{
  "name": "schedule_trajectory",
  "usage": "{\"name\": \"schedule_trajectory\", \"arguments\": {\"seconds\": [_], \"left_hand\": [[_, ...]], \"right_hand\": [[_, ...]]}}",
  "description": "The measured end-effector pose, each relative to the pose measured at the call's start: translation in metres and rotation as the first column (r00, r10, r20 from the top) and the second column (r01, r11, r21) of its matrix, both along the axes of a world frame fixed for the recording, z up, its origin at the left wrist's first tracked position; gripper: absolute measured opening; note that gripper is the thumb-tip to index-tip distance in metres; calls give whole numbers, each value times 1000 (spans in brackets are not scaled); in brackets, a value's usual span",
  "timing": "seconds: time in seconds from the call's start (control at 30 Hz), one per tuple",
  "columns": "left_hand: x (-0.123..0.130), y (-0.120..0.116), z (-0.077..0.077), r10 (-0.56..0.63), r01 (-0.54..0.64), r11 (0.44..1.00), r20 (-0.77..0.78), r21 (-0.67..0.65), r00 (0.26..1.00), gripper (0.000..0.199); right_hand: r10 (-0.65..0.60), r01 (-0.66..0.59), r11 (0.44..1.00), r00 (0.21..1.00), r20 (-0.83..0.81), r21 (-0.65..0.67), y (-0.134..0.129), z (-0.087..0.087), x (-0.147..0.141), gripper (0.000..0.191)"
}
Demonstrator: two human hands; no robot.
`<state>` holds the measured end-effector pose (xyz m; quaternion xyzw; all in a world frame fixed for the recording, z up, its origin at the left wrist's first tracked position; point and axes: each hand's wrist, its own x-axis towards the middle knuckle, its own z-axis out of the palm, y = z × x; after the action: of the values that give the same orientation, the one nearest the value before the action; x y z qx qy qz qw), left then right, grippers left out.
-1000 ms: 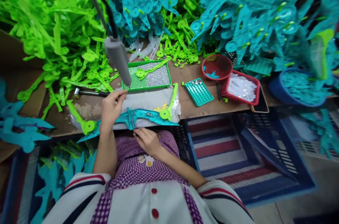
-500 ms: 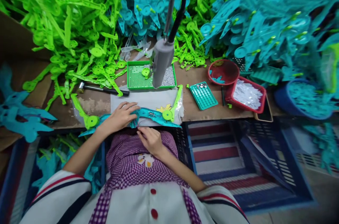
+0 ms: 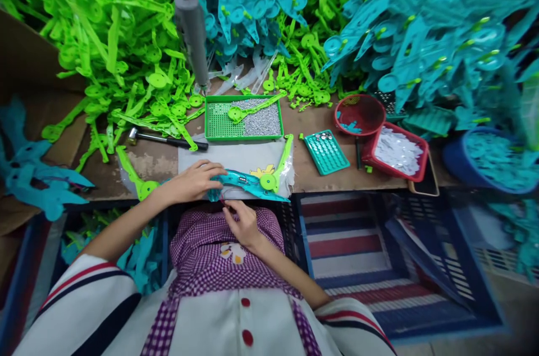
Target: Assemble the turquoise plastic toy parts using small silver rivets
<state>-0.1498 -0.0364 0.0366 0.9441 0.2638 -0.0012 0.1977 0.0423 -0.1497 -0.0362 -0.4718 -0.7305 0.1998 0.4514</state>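
Note:
A teal plastic part (image 3: 252, 183) with bright green arms at both ends lies along the table's front edge, on a pale cloth (image 3: 197, 156). My left hand (image 3: 197, 179) rests over its middle, fingers curled round the teal plastic. Just below the part's near edge, my right hand (image 3: 242, 224) has thumb and forefinger pinched together; whatever is between them is too small to make out. One green arm (image 3: 283, 165) points up at the right end, another (image 3: 137, 175) at the left.
Behind the cloth are a green tray (image 3: 210, 134) of small metal pieces and a hammer (image 3: 168, 140). A grey hanging tool (image 3: 191, 36) is above. To the right stand a teal tray (image 3: 327, 152), red containers (image 3: 360, 112) and a blue tub (image 3: 457, 162). Green and teal parts are heaped behind.
The hanging grey tool has swung left and up, away from the green tray, uncovering a green arm lying across it. Both hands remain at the teal part, nearly unmoved.

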Motion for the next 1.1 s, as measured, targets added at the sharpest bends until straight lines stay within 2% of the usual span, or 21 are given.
{"name": "schedule_trajectory", "arguments": {"seconds": [0.13, 0.23, 0.3, 0.43, 0.53, 0.67, 0.73, 0.8, 0.9, 0.97, 1.0, 1.1], "left_hand": [[-6, -1, -5, -26, 26, 998, -2, -60, 1000, 25], [-7, 1, -11, -26, 27, 1000, 59, -16, 998, 14], [-9, 0, -15, -16, 12, 1000, 145, 29, 989, 14], [-13, -20, -28, 135, -184, 978, 378, 96, 916, 17], [-8, -45, -43, 280, -405, 904, 522, 140, 806, 16], [10, -69, -60, 499, -701, 697, 602, 149, 624, 11], [18, -74, -64, 543, -765, 626, 620, 151, 566, 10], [22, -75, -68, 543, -787, 591, 633, 179, 552, 9], [22, -75, -70, 517, -781, 558, 620, 279, 590, 9], [20, -74, -69, 489, -741, 576, 581, 346, 651, 10], [19, -73, -68, 463, -705, 603, 556, 373, 690, 11], [19, -68, -61, 358, -566, 703, 474, 430, 804, 15]], "right_hand": [[-18, 15, 999, 998, -61, -43, -1, -2, 0, 17], [-3, 2, 1000, 999, -53, -20, 0, -1, -1, 18], [4, -4, 1000, 1000, -23, -1, 3, 2, 2, 18], [7, -4, 998, 999, 43, -70, 14, 17, 14, 21], [61, -41, 979, 993, 97, -197, 36, 33, 23, 25], [271, -178, 915, 937, 223, -362, 90, 51, 21, 29], [415, -271, 864, 861, 295, -425, 120, 60, 11, 29], [556, -373, 805, 745, 368, -461, 147, 69, -4, 31], [757, -515, 653, 472, 451, -555, 173, 83, -34, 32], [836, -530, 544, 274, 476, -650, 180, 89, -53, 32], [854, -512, 509, 199, 481, -692, 182, 92, -61, 32], [879, -459, 454, 88, 469, -764, 187, 96, -77, 37]]}}
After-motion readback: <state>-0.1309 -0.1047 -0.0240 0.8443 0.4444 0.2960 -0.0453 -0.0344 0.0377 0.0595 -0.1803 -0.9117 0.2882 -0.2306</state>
